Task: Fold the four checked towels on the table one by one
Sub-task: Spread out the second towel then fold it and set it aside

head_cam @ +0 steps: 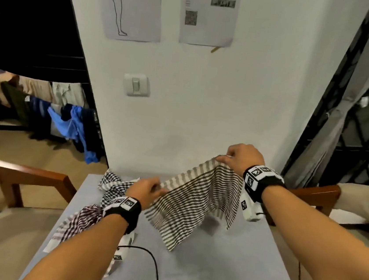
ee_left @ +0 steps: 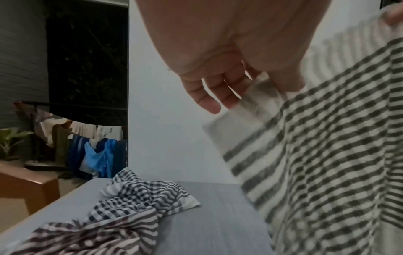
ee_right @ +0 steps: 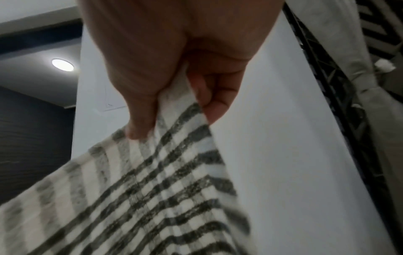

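Note:
A grey-and-white checked towel hangs in the air above the grey table, stretched between both hands. My left hand pinches its near-left top edge; in the left wrist view the thumb and fingers clamp the towel. My right hand pinches the far-right corner, held higher; the right wrist view shows the towel caught between thumb and fingers. A crumpled heap of other checked towels lies at the table's left, a dark-red checked one nearest me.
Wooden chairs with beige cushions stand at the left and right of the table. A white wall with a light switch rises right behind it. A black cable crosses the near table. Clothes hang at the far left.

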The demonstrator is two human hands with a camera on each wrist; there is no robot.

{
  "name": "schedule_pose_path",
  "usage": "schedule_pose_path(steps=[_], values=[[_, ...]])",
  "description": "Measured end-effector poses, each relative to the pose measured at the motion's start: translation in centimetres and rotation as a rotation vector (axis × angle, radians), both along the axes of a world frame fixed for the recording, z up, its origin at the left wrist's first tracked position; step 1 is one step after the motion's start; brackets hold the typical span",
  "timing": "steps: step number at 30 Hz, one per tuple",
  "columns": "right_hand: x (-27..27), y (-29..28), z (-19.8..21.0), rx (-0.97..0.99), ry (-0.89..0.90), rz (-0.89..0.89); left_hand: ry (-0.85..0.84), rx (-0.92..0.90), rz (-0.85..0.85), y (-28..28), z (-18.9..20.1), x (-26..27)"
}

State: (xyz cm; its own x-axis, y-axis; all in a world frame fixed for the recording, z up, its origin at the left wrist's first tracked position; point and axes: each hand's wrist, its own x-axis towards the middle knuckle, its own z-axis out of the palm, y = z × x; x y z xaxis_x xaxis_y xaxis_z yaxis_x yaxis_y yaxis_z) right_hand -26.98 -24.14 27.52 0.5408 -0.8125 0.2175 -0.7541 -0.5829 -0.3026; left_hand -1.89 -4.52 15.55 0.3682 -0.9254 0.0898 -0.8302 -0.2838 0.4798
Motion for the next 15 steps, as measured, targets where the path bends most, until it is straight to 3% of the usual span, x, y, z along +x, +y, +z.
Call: schedule_pose_path(steps=[5,8,15], values=[[-4.7,-3.4,-0.9,0.133,0.048,0.051,-0.116,0.070,-0.011,0.9,1.1,1.7],[-5.8,-4.8,-0.9,0.094,0.114,0.017,-0.181,0.041,0.031,0.2,3.0,1.8],[-6.1,-5.7,0.9,-0.127,-0.140,-0.090,-0.167,-0.223,0.195,-2.6,8.9,0.9]])
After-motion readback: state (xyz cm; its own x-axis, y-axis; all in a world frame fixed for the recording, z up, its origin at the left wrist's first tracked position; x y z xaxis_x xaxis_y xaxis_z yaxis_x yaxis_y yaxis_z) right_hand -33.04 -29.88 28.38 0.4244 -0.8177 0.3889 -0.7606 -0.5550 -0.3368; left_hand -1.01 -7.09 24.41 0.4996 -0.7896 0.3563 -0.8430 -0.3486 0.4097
